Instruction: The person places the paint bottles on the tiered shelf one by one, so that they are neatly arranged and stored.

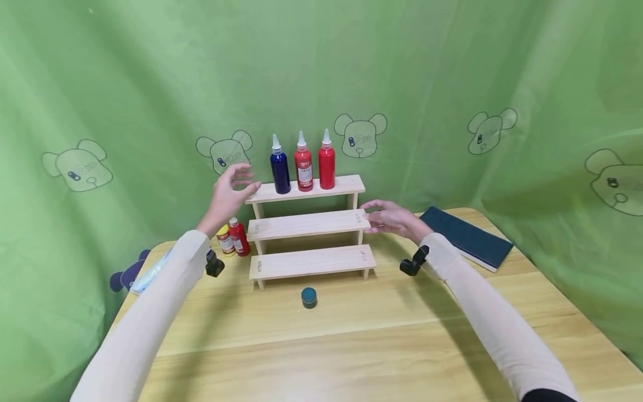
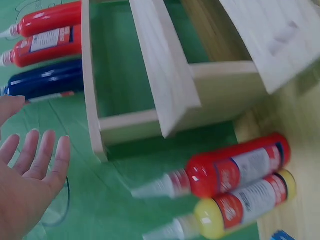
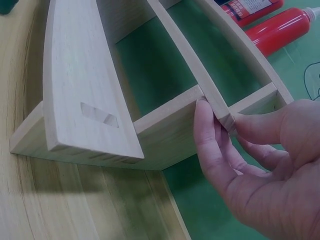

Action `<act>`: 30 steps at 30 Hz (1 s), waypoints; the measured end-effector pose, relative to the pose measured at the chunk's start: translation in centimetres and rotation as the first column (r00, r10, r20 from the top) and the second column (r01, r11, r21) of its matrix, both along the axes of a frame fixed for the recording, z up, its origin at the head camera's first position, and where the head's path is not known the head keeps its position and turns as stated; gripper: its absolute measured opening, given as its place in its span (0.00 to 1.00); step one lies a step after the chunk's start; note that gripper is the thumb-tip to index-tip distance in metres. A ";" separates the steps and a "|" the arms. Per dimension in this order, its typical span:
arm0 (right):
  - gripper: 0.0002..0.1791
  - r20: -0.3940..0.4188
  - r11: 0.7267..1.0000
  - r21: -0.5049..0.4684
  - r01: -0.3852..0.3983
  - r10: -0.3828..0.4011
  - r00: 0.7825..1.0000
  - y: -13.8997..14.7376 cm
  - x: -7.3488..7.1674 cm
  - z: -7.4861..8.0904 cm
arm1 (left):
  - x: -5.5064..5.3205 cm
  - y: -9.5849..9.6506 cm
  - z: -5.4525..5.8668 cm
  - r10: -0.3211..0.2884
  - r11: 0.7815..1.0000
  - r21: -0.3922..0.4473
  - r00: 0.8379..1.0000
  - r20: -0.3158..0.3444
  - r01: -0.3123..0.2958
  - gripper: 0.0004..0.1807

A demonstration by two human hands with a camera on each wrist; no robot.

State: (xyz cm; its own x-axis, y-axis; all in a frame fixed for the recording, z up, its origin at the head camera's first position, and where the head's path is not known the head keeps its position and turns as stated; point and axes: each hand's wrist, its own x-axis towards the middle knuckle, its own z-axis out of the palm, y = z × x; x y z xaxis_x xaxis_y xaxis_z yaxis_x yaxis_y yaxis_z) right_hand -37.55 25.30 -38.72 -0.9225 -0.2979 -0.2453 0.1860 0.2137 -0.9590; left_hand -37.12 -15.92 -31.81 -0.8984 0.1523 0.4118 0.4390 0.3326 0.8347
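Dead center on the bench (image 1: pixel 351 346) sits a three-step wooden rack (image 1: pixel 307 225), right between the two hands. The right hand (image 1: pixel 394 219) has it pinched at the right end of the middle step, thumb on one side, fingers on the other; the right wrist view shows that grip really well. The left hand (image 1: pixel 231 192) isn't holding anything: fingers loosely spread, thumb stuck out, just beside the left end of the top step. Nearest to its thumb is the dark blue bottle (image 1: pixel 280 172), and I can't quite tell how small that gap is. Next along that step are a labelled red bottle (image 1: pixel 304 172) and a plainer-looking red one (image 1: pixel 327 168), all upright. Below the left hand, a yellow bottle (image 1: pixel 225 244) and another red bottle (image 1: pixel 239 238) stand on the bench. Small teal jar (image 1: pixel 308 298) out front, btw, and a dark book (image 1: pixel 467 237) off to the right.
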 end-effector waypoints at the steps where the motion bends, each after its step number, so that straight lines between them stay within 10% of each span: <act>1: 0.31 0.003 1.000 -0.002 -0.001 0.001 1.000 0.1 0.0 0.0 | 0.2 -0.3 -0.1 0.010 1.000 -0.004 1.000 0.000 -0.010 0.32; 9: 0.30 0.013 0.999 -0.041 -0.016 0.016 1.000 0.1 0.0 -0.4 | 1.8 -3.9 -2.2 0.155 0.988 0.016 0.988 -0.014 -0.155 0.23; 17: 0.30 -0.006 0.998 -0.047 -0.031 0.030 1.000 0.3 -0.2 -0.2 | 2.1 -7.0 -5.2 0.360 0.933 0.042 0.932 -0.048 -0.358 0.15; 30: 0.30 0.016 0.994 -0.100 -0.041 0.043 0.999 0.2 -0.2 -0.5 | 2.9 -9.1 -8.2 0.278 0.957 -0.115 0.954 0.115 -0.265 0.27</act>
State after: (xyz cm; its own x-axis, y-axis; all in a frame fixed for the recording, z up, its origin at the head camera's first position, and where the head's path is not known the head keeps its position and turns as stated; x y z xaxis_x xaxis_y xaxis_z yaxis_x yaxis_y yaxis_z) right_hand -37.75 25.48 -39.18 -0.9044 -0.3601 -0.2287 0.1960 0.1255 -0.9725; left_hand -34.18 -24.98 -40.05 -0.9557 -0.0716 0.2854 0.2117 0.5062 0.8361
